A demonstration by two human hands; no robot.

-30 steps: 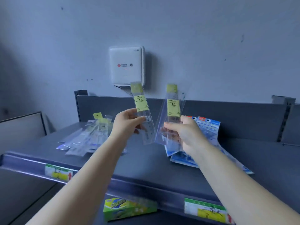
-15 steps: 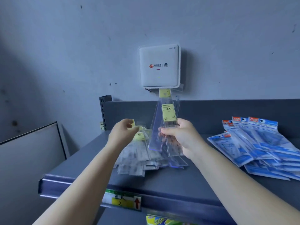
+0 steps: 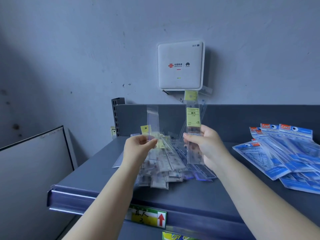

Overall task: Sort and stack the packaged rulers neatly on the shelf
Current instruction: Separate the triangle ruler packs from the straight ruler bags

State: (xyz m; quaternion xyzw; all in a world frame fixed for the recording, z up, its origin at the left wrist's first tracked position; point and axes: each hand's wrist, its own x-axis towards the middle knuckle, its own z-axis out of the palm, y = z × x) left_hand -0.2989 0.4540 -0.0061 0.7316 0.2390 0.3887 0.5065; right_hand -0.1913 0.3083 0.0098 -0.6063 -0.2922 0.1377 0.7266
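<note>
Both hands, left hand (image 3: 138, 144) and right hand (image 3: 206, 144), hold packaged rulers (image 3: 193, 129) above shelf (image 3: 199, 193).

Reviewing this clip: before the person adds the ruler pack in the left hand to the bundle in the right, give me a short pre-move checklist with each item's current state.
1. Left hand grips a clear ruler pack, pinched near its lower end: ok.
2. Right hand holds the upright bundle, yellow label facing the camera: ok.
3. Left pack faces the same way as the bundle: cannot tell, no label visible on it.
4. Bundle edges aligned: not ok, sleeves fan out behind the front pack.
5. Loose pile on the shelf sorted: not ok, packs lie crisscrossed.
6. Blue geometry sets kept apart from the rulers: ok.
</note>
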